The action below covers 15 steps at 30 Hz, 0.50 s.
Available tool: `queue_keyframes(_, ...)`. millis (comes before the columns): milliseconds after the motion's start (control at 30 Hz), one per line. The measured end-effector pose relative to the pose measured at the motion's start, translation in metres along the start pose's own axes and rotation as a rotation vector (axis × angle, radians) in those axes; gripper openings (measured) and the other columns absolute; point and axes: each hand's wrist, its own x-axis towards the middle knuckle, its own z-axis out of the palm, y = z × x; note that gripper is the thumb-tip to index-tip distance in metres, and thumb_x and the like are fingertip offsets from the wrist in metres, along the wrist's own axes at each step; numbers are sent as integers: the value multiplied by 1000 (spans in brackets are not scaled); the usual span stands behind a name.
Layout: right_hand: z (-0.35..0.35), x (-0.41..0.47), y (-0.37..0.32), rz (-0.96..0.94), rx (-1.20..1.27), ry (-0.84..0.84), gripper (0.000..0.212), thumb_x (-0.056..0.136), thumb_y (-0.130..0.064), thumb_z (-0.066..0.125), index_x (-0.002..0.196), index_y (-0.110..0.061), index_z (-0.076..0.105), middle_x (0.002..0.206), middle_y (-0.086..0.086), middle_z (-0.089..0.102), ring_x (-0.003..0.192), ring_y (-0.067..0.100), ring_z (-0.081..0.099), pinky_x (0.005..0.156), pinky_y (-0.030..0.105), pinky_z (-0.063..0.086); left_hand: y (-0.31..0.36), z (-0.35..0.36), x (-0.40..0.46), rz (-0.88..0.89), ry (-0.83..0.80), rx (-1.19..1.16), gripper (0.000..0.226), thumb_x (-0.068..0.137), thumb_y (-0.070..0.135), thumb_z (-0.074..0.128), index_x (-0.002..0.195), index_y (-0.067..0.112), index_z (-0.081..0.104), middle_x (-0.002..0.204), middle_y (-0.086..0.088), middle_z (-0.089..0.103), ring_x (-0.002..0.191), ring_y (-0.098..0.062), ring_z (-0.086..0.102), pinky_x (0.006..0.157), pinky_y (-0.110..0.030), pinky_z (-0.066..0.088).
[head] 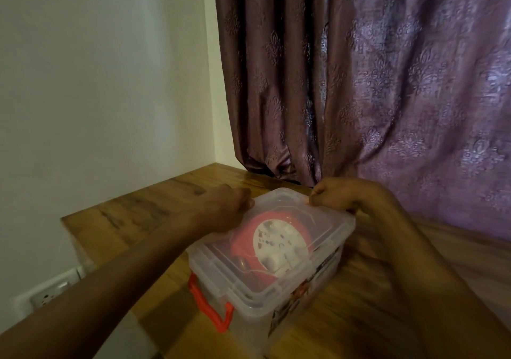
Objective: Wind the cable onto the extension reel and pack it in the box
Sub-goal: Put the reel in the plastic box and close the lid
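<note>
Both hands sat at the far end of the box (276,284): left hand (229,201) at the lid's 10 o'clock corner, fingers curled over the rim and gripping it; right hand (337,195) at the 1 o'clock corner, fingers curled, pinching the lid (279,256) edge. Box was clear plastic, on the wooden desk (154,214), long axis running roughly 7 to 1 o'clock. Near end carried a red latch handle (213,309), hanging down, looked unfastened. Inside, seen through the lid, lay the pink-and-white reel (276,242), flat, face up, about centred; white cable (307,245) looked wound on it, blurry. Lid seemed seated but likely not clipped. Both hands were about equally close to the far rim, neither near the latch at 7 o'clock. Purple curtain (387,82) hung behind at 12 o'clock.
</note>
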Motion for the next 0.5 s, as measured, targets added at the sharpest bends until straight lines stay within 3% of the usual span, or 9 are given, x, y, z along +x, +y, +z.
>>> queue_keyframes(100, 8, 8, -1, -22, -35, 4, 44, 97, -44, 43, 115, -9, 62, 112, 7, 63, 96, 20, 59, 76, 28, 49, -5, 2, 0, -17, 35, 9, 32, 105, 38, 31, 113, 17, 54, 76, 4, 44, 68, -12, 43, 63, -30, 32)
queue_keyframes(200, 19, 13, -5, -19, -80, 13, 50, 100, -45, 31, 136, -14, 48, 141, 10, 46, 125, 26, 46, 105, 35, 35, -3, 5, 0, -50, 42, 12, 34, 105, 36, 30, 116, 15, 54, 82, 1, 47, 72, -14, 42, 69, -31, 32)
queue_keyframes(400, 29, 25, -7, -32, -36, 51, 54, 101, -44, 23, 144, -14, 38, 150, 12, 36, 133, 27, 38, 111, 35, 27, -9, 11, 7, -64, 173, 29, 31, 101, 35, 41, 109, 16, 65, 101, -8, 67, 79, -18, 49, 69, -30, 34)
queue_keyframes(500, 32, 30, -8, -18, -66, 101, 55, 101, -46, 23, 141, -13, 42, 147, 15, 40, 130, 30, 41, 107, 35, 30, -15, 8, 2, 19, 404, 2, 31, 99, 38, 44, 104, 20, 69, 99, -2, 71, 82, -18, 63, 72, -31, 50)
